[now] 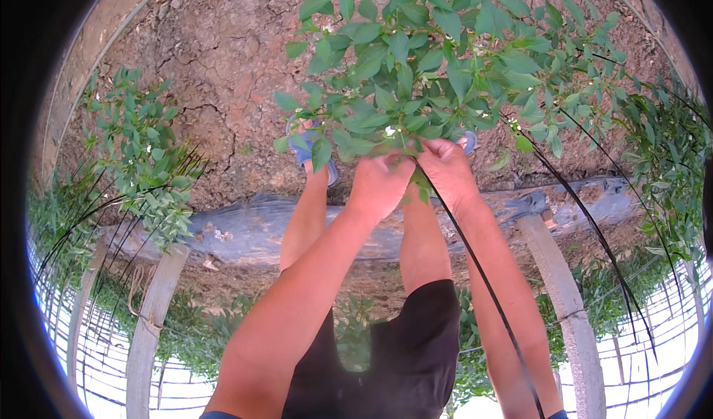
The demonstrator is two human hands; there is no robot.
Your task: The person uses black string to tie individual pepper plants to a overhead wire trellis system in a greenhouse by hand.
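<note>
Both hands meet at the lower edge of a leafy green plant (401,79) with small white flowers, probably a pepper plant. My left hand (379,184) has its thumb and fingers pinched together at the near end of a thin black strap (476,257). Close against it, my right hand (448,168) pinches the same spot, its fingertips partly behind leaves. From between the hands the strap runs down past my right forearm. Leaves and fingers hide how it lies around the stem. A leafy sprig (420,188) hangs just below the hands.
Cracked bare soil (223,73) lies ahead. Dark plastic mulch film (239,227) covers a strip across my legs. Posts (159,318) (562,307) stand either side. More black straps (590,218) hang at right, others at left beside a smaller plant (139,146). My feet wear blue sandals (303,146).
</note>
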